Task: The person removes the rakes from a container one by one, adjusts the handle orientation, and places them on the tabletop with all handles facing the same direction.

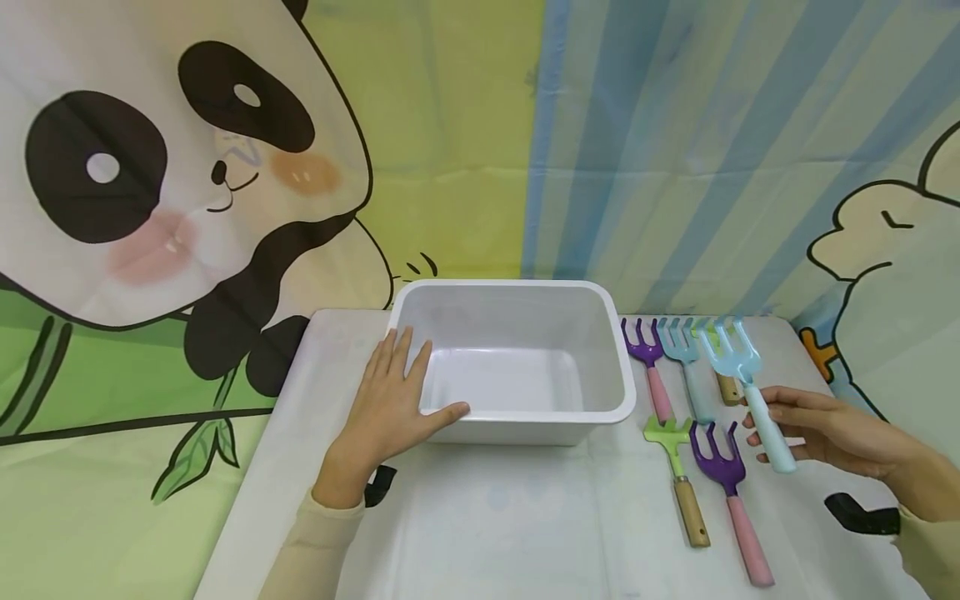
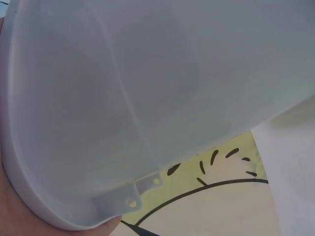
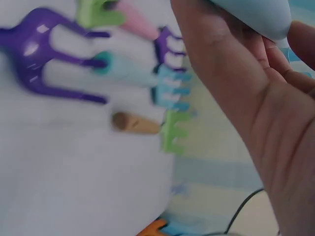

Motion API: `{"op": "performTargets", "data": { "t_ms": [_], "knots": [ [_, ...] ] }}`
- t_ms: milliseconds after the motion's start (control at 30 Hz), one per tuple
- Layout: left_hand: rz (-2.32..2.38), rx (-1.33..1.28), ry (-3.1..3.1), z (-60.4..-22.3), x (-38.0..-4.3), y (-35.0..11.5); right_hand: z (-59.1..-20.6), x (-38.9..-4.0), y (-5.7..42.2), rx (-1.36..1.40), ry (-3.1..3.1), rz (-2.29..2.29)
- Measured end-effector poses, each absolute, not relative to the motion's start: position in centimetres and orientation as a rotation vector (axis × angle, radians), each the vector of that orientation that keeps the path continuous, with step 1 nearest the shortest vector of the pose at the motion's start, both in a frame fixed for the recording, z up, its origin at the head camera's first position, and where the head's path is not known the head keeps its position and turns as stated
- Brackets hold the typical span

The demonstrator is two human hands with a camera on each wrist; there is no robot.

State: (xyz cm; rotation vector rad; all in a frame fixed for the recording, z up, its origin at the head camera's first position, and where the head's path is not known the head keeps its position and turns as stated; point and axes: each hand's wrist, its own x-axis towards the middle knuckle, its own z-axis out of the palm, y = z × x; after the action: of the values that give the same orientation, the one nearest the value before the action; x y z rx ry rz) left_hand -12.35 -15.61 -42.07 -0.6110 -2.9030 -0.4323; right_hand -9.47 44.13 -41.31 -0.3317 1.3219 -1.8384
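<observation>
My left hand [image 1: 390, 408] rests with spread, straight fingers on the front left corner of a white plastic bin [image 1: 510, 432]. In the left wrist view the bin's pale wall [image 2: 147, 88] fills most of the picture, with part of the hand at its rim. My right hand [image 1: 840, 433] holds a light blue hand rake [image 1: 771, 433] by its handle, between thumb and fingers, tines pointing up and away. The rake is raised above the table to the right of the bin. In the right wrist view only its handle end [image 3: 261, 14] shows.
Right of the bin lie more hand rakes: a purple one with pink handle [image 1: 742, 533], a green one with wooden handle [image 1: 690, 512], and behind them another purple [image 1: 645, 350], a light blue [image 1: 681, 346] and a green [image 1: 728, 389]. A printed panda curtain [image 1: 450, 125] hangs behind the white table [image 1: 495, 517].
</observation>
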Motion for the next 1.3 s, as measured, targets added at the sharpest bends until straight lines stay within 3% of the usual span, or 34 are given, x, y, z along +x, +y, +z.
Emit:
{"op": "performTargets", "data": {
  "t_ms": [567, 1300],
  "knots": [
    [-0.431, -0.613, -2.883, -42.3, -12.4, -15.6, -50.3, -3.6, 51.2, 0.173, 1.241, -1.922],
    [-0.440, -0.603, -2.896, -41.9, -12.4, -15.4, -53.1, -2.0, 51.4, 0.277, 1.277, -1.851]
  ]
}}
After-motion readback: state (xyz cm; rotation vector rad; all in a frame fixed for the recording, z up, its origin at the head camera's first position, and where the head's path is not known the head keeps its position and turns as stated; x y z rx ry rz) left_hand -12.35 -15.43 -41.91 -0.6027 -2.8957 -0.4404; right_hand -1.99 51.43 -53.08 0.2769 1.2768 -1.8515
